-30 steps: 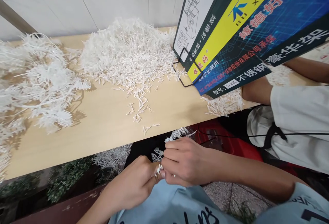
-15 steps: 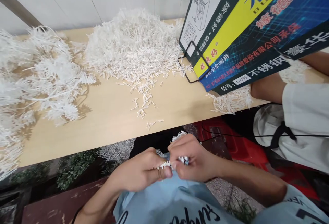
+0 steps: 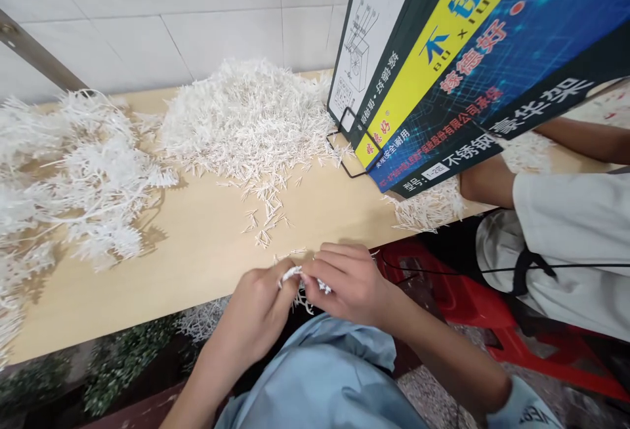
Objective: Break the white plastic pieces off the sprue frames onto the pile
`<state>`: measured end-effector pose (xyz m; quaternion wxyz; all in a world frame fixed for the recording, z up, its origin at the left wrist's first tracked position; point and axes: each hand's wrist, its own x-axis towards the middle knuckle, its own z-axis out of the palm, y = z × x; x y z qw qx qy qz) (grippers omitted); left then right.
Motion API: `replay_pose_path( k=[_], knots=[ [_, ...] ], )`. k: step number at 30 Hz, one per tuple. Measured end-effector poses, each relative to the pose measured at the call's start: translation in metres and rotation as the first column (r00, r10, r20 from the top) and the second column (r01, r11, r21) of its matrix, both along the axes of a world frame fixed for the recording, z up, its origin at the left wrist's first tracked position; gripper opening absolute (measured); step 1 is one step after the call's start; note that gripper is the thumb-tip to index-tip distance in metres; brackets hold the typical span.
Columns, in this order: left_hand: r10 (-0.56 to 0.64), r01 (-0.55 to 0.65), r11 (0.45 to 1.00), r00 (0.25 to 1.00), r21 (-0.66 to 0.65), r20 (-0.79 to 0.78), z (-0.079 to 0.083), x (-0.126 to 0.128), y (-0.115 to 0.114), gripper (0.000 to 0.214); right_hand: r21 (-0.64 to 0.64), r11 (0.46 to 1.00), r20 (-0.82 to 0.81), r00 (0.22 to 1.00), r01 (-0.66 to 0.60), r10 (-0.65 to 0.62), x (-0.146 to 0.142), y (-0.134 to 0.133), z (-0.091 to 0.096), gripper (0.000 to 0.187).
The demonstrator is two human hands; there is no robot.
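Note:
My left hand (image 3: 260, 307) pinches a short white branched plastic sprig (image 3: 290, 274) between thumb and forefinger, close to the table's front edge. Right beside it, my right hand (image 3: 347, 283) is closed, its fingers meeting the same sprig and wrapped round more white sprigs (image 3: 323, 286) that poke out of the grip. Some white tips hang below between the hands. Beyond them, small loose white pieces (image 3: 263, 237) lie on the wooden table (image 3: 197, 239), trailing from a large heap of white pieces (image 3: 246, 114).
Long white plastic branches (image 3: 103, 186) are piled at the left. A tall printed carton (image 3: 443, 75) with a black wire frame (image 3: 354, 143) at its corner stands at the right. Behind it sits another person in a white sleeve (image 3: 566, 219). A red stool (image 3: 472, 298) is below.
Both hands have moved up toward the table edge, and the left fingers now point further forward. The view has tilted, so the heap and carton appear lower and slightly left.

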<state>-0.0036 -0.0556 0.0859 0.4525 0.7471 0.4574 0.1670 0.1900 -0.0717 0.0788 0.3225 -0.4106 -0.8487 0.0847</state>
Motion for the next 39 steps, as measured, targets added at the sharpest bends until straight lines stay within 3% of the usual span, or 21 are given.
replay_pose_path(
  k=[3,6,9,12,14,17,19,25,30,34,39],
  knots=[
    [0.156,-0.160,0.975,0.987,0.152,0.035,-0.002,0.004,0.041,0.029,-0.070,0.988,-0.041,0.989,0.137,-0.140,-0.002,0.029,0.001,0.023],
    [0.193,-0.182,0.925,0.981,0.335,0.002,-0.010,0.002,0.093,0.028,-0.272,0.915,-0.063,0.944,0.297,-0.325,0.003,0.062,0.004,0.020],
    [0.258,-0.142,0.804,0.958,0.577,-0.125,-0.013,0.000,0.132,0.049,-0.397,0.845,-0.060,0.909,0.358,-0.413,0.012,0.085,0.010,0.020],
    [0.320,-0.157,0.708,0.940,0.689,-0.115,-0.007,0.003,0.140,0.047,-0.408,0.840,-0.077,0.904,0.357,-0.421,0.019,0.092,0.019,0.022],
    [0.231,-0.176,0.756,0.973,0.630,-0.005,0.000,0.007,0.128,0.041,-0.418,0.850,-0.078,0.919,0.322,-0.387,0.021,0.090,0.023,0.022],
    [0.025,-0.071,0.930,0.991,0.361,0.130,0.007,0.013,0.099,0.037,-0.425,0.868,-0.075,0.945,0.259,-0.318,0.020,0.083,0.027,0.021],
    [-0.027,-0.002,0.971,0.993,0.238,0.117,0.008,0.014,0.081,0.032,-0.390,0.892,-0.064,0.959,0.231,-0.277,0.018,0.076,0.026,0.019],
    [0.032,-0.034,0.999,0.991,0.020,0.132,0.005,0.012,0.039,0.039,-0.138,0.980,0.179,0.977,0.142,-0.117,0.018,0.051,0.015,0.018],
    [0.102,-0.010,0.962,0.941,-0.273,0.324,-0.003,0.012,0.028,0.052,-0.026,1.000,0.373,0.928,0.016,-0.005,0.021,0.041,0.017,0.017],
    [0.031,0.115,0.933,0.918,-0.340,0.396,-0.010,0.014,0.034,0.048,-0.058,0.997,0.427,0.902,-0.044,0.064,0.024,0.042,0.025,0.018],
    [0.048,0.104,0.933,0.913,-0.344,0.405,-0.018,0.014,0.036,0.045,-0.138,0.987,0.436,0.890,-0.082,0.135,0.029,0.045,0.031,0.018]
  ],
)
